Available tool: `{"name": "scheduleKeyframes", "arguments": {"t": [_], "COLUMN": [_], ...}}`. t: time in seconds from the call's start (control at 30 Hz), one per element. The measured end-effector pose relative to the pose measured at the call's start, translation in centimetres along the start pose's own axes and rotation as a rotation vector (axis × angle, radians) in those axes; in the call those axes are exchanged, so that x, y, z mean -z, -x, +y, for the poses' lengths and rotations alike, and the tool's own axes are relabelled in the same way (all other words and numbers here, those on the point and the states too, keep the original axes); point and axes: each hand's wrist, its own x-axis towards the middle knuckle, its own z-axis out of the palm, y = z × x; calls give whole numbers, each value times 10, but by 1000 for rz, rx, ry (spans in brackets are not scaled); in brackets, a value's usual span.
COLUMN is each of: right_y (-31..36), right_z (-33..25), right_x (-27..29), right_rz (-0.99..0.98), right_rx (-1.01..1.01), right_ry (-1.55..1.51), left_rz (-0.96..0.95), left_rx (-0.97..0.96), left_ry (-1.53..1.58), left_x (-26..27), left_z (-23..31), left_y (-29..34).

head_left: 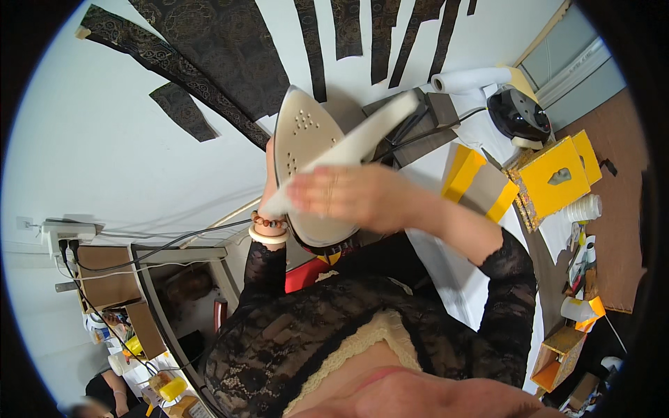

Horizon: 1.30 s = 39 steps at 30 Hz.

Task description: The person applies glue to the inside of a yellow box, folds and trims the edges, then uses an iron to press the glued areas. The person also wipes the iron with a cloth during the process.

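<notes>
A clothes iron [317,129] is held up with its pale, perforated soleplate turned toward me and its tip pointing away. My left hand [270,174] grips it from behind; most of those fingers are hidden by the iron. Across the soleplate lies a long white strip [369,136], either folded cloth or paper, smeared by motion. My right hand [355,195] is closed over that strip and presses it flat against the metal. Beads and a pale bangle [268,235] circle my left wrist.
Dark patterned fabric pieces [216,49] hang on the white wall ahead. To the right stand a grey box [411,129], a white roll [470,79], a black rounded appliance [517,115] and a yellow box [554,174]. A power strip [66,237] with cables is at left; another person [108,393] sits lower left.
</notes>
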Motion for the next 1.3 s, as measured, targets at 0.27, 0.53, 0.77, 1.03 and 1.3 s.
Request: {"name": "scheduleKeyframes", "arguments": {"t": [0.27,0.53,0.77,1.03,1.3], "right_y": [2,3,-10,2,42], "right_z": [-11,-10,25,32,-25], "right_x": [-12,-19,8,-6,-27], "right_rz": [-29,77,163,183,97], "right_rx": [34,3,-124,-234,-211], "right_ry": [-63,-98,34,-53,-125], "left_rz": [30,51,111,211,275], "left_rx": [0,-8,-29,-38,-26], "left_ry": [-7,-14,-26,-30,-36], "left_x": [5,10,10,18,36], "left_z": [1,-1,-8,-23,-26], "left_y": [0,3,-11,-21,-25]}}
